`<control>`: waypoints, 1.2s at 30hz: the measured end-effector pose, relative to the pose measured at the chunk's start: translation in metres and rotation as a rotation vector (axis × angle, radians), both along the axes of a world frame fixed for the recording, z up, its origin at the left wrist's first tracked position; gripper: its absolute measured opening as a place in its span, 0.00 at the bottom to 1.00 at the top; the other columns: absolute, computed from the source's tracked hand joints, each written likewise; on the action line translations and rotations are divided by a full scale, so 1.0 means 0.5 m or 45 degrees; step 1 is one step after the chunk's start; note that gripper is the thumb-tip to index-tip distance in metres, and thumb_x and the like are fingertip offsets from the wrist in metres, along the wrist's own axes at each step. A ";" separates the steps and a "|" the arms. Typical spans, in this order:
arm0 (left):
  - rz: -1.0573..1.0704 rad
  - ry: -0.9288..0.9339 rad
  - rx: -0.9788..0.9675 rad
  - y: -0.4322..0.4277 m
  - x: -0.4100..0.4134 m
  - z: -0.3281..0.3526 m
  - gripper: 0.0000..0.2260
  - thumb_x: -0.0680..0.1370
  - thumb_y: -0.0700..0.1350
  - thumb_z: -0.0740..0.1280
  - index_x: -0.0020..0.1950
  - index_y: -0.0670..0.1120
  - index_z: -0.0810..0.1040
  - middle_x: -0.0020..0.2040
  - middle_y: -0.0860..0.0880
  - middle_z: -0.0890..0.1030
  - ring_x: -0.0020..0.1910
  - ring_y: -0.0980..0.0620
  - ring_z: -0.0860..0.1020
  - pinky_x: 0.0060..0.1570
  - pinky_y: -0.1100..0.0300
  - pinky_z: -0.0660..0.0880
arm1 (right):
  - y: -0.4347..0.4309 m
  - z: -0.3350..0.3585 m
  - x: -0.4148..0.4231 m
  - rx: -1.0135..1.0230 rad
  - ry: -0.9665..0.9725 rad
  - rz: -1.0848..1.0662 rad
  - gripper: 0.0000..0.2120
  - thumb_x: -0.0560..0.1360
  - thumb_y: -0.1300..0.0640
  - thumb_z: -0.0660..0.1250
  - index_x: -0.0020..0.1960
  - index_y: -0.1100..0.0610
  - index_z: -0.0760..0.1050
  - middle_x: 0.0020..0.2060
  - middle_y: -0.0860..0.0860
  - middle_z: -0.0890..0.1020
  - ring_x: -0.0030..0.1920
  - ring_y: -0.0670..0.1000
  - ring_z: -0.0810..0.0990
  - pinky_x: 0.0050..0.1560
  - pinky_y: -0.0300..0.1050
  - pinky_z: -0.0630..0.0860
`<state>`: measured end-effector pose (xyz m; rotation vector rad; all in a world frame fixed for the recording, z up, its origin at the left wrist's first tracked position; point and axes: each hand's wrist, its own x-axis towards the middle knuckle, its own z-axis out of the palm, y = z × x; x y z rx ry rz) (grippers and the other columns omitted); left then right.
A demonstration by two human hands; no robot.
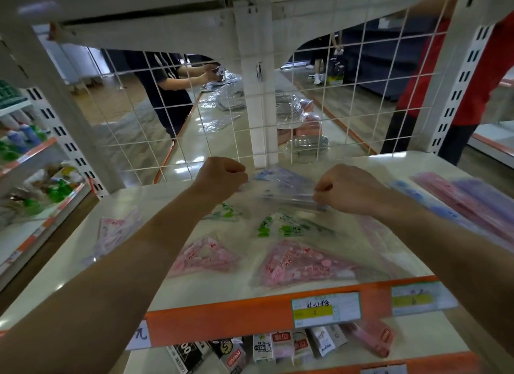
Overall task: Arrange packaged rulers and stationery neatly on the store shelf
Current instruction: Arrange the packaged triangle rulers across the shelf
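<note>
My left hand (pixel 222 177) and my right hand (pixel 347 188) both pinch a clear blue-printed ruler pack (pixel 286 185), held a little above the back of the white shelf (pixel 172 293). Below it lie two green packs (pixel 292 226) (pixel 225 212). Nearer the front edge rest pink triangular packs (pixel 300 265) (pixel 205 255), and another pink pack (pixel 116 230) lies to the left. At the right side, long pink and purple ruler packs (pixel 470 201) and a blue one (pixel 422 198) lie side by side.
A white wire grid (pixel 178 114) backs the shelf, with a white post (pixel 258 117) behind it. An orange price strip (pixel 250 315) runs along the front; boxed items (pixel 278 346) fill the shelf below. Two people stand beyond the grid, one in dark clothes (pixel 167 87), one in red (pixel 445 95).
</note>
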<state>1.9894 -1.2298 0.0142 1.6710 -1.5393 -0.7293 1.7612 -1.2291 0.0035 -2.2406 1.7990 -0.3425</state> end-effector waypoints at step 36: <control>0.329 -0.519 0.636 0.261 0.364 0.013 0.26 0.71 0.55 0.72 0.66 0.49 0.74 0.61 0.47 0.76 0.53 0.50 0.76 0.48 0.59 0.73 | 0.165 0.013 0.472 0.072 0.229 0.974 0.31 0.70 0.37 0.66 0.70 0.45 0.65 0.66 0.50 0.72 0.63 0.54 0.71 0.56 0.48 0.66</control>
